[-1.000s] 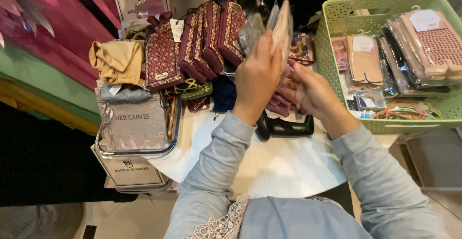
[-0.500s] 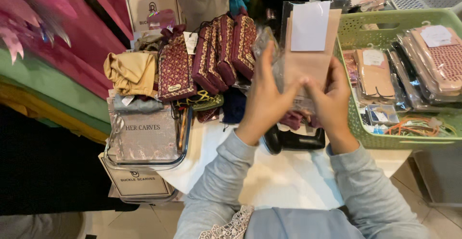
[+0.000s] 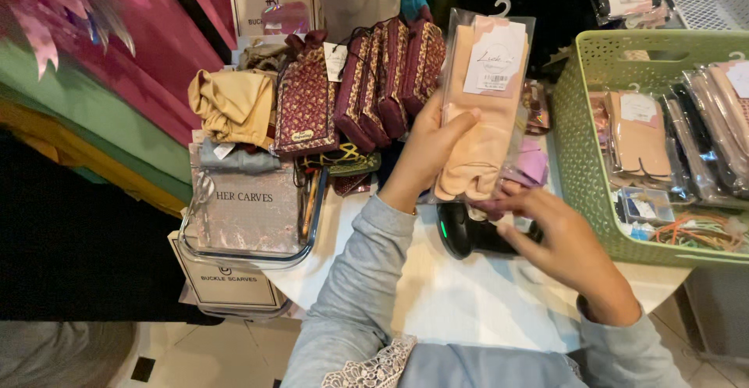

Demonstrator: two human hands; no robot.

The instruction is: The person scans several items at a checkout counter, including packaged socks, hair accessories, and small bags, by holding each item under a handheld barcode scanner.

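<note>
The right hand (image 3: 558, 240) had let go, fingers loose below the clear-wrapped peach sock packet (image 3: 484, 107); the left hand (image 3: 429, 150) clasped its left edge.

Clear packet of peach toe socks (image 3: 480, 115), white label on top, upright, held above white table.

We identify the place as a small accessories shop counter. Patterned maroon pouches (image 3: 367, 83) with hang tags stand in a row, a green perforated basket (image 3: 581, 146) holds packaged socks on hangers, and a black barcode scanner (image 3: 460, 232) lies on the white counter (image 3: 437, 294).
</note>
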